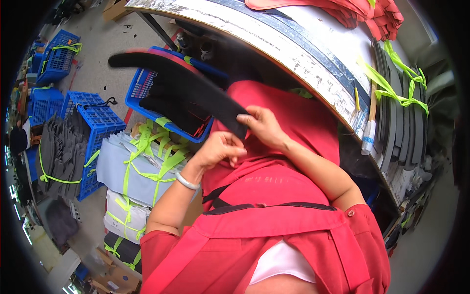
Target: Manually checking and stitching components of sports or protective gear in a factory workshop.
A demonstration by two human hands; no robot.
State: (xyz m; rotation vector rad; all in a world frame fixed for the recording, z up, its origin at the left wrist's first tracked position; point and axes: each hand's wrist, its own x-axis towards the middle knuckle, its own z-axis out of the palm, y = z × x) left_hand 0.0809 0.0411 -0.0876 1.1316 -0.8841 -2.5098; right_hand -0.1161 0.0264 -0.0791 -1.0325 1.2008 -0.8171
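A long black curved piece of flat, flexible material [196, 87] stretches from my lap out over a blue basket [134, 100]. My right hand [264, 128] grips its near end, thumb on top. Just below that end is my left hand [223, 151], its fingers curled together in a pinch; whatever they hold, if anything, is hidden. A pale bangle [187, 182] circles my left wrist. More black pieces [169, 105] lie in the basket, some showing red edges.
A worn worktable [313, 61] runs along the right, with red cut pieces [338, 11] on top. Grey strips tied with green bands [402, 105] rest at its end. To the left stand blue crates [100, 122], tied grey pieces [58, 152] and a banded pale stack [122, 164].
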